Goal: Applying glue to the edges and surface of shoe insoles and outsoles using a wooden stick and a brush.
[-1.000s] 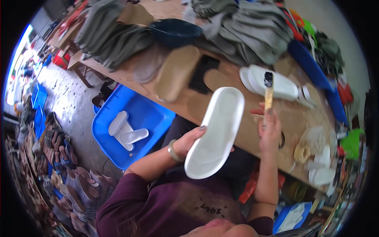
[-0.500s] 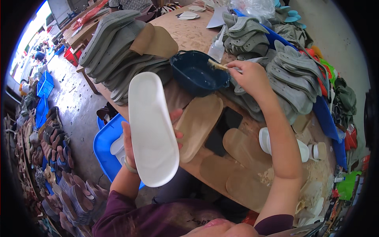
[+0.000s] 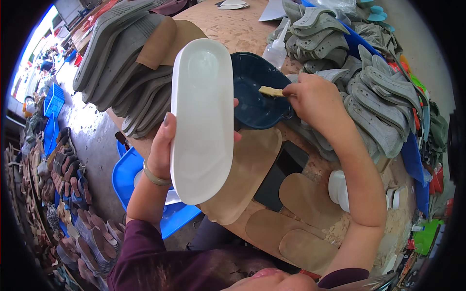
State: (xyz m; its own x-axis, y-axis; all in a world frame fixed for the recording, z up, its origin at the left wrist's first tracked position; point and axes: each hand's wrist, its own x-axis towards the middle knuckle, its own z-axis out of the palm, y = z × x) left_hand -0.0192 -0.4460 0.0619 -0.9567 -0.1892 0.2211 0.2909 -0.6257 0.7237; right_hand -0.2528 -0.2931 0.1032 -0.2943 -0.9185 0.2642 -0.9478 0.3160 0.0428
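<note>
A: What was biggest there?
B: The table (image 3: 223,24), brown, flat and littered with flecks. Next came a grey pile of soles (image 3: 114,63) on its left, matte and stacked in uneven layers.
A: And the white sole (image 3: 201,126)?
B: Long, with rounded ends and a faintly narrowed middle. A smooth raised rim ran round a shallow hollow, and a soft gloss showed toward the far end. It was held up above the table's near left part, just right of the pile.
A: What lay beyond it?
B: A dark blue basin (image 3: 246,99), deep and smooth, partly hidden by the sole's right edge. Nearer and to the right lay 3 flat tan insoles (image 3: 306,194) with rounded ends.
A: How did the fingers stand?
B: The left hand (image 3: 161,151) gripped the sole: the thumb pressed its left edge, 2 fingertips peeked past its right edge, spread apart, and the others I couldn't tell. The right hand (image 3: 315,99) pinched a pale, rough flat stick (image 3: 271,91), whose free end was over the basin.
</note>
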